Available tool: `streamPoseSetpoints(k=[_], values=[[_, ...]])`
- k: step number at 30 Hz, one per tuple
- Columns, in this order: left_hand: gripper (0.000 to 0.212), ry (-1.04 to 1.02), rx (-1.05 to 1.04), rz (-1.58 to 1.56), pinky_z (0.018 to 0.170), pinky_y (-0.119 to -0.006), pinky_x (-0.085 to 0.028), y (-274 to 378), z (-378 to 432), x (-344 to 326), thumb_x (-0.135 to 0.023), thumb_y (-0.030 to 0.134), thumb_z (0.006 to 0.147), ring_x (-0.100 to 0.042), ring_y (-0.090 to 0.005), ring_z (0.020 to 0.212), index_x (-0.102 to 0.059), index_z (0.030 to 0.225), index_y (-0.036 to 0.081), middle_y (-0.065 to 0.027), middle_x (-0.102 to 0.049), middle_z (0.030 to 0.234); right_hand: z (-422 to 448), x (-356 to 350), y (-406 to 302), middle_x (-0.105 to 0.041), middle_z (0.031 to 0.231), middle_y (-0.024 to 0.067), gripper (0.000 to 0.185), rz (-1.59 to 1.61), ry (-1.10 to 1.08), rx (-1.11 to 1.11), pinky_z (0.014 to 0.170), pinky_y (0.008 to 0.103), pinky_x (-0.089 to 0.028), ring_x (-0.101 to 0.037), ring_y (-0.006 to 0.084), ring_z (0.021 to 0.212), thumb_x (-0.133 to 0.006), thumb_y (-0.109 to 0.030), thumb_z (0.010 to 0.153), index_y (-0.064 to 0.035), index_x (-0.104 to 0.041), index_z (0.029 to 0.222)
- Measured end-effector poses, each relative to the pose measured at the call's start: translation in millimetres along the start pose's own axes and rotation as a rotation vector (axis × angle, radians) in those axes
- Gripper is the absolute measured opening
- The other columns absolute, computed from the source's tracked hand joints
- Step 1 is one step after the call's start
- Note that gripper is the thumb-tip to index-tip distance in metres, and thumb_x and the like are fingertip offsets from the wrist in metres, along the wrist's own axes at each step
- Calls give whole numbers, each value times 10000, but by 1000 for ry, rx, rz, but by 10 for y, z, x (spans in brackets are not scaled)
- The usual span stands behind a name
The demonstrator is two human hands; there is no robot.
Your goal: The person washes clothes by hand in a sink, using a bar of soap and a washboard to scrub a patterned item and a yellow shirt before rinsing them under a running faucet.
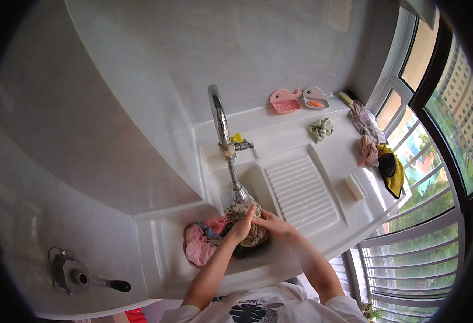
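Note:
My left hand (242,227) is over the sink, fingers fairly straight and close together. Its fingertips meet those of my right hand (276,224), which comes in from the right. Directly below both hands is a wet, patterned cloth bundle (256,236). Whether either hand grips it or only rests against it cannot be made out. The faucet's spray head (240,194) hangs just above the bundle. Pink fabric (199,244) lies crumpled in the sink to the left, with bluish and dark cloth against it, partly hidden by my left forearm.
A chrome faucet (219,117) rises behind the sink (155,242). Right of the basin is a ribbed washboard (303,185). A soap bar (355,187), a green cloth (321,129), whale-shaped soap dishes (285,101) and several other cloths (368,151) stand along the counter near the window.

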State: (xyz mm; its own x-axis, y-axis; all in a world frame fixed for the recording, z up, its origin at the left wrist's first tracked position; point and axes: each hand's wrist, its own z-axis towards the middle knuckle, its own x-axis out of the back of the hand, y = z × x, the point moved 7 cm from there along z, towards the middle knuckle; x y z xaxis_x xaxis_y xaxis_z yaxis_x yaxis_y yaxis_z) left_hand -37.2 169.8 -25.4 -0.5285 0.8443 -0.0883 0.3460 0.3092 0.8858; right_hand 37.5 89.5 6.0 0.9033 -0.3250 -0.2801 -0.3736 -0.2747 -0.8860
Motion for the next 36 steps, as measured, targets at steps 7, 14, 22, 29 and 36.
streamPoseSetpoints(k=[7, 14, 22, 29, 36], values=[[730, -327, 51, -849, 899, -435, -457, -287, 46, 28, -353, 646, 904, -547, -300, 1103, -405, 1363, 80, -135, -532, 1275, 101, -136, -269, -623, 800, 49, 335, -196, 237, 181, 599, 260, -467, -566, 95, 684, -673, -274, 857, 8, -601, 1022], [700, -531, -100, -1368, 927, -534, -467, -159, 129, 42, -404, 621, 878, -522, -356, 1165, -430, 1353, 106, -167, -493, 1332, 12, -189, -258, -619, 1022, 83, 379, -257, -115, -45, 667, 271, -516, -601, 144, 886, -642, -181, 881, -2, -545, 1201], [643, -219, -180, -1276, 1020, -463, -394, 55, -63, 93, -368, 629, 909, -507, -298, 1192, -481, 1306, 136, -106, -540, 1291, 3, 41, -278, -606, 1039, 193, 388, -299, 436, 266, 668, 379, -536, -653, 263, 870, -534, -102, 901, -67, -488, 1285], [530, 325, -431, -778, 1008, -403, -372, 245, -131, 26, -376, 464, 989, -468, -249, 1174, -370, 1352, 78, -93, -478, 1254, -72, -252, -445, -518, 1121, 252, 364, -656, 631, 316, 852, 478, -459, -542, 440, 1027, -486, -289, 947, -74, -470, 1241], [468, 478, -396, -241, 804, -358, -417, 77, 95, 126, -401, 451, 970, -529, -207, 936, -522, 1114, 23, -110, -559, 990, 24, -224, -477, -616, 924, 290, 339, -801, 617, 247, 739, 552, -448, -582, 488, 861, -487, -328, 928, -28, -439, 1078]])
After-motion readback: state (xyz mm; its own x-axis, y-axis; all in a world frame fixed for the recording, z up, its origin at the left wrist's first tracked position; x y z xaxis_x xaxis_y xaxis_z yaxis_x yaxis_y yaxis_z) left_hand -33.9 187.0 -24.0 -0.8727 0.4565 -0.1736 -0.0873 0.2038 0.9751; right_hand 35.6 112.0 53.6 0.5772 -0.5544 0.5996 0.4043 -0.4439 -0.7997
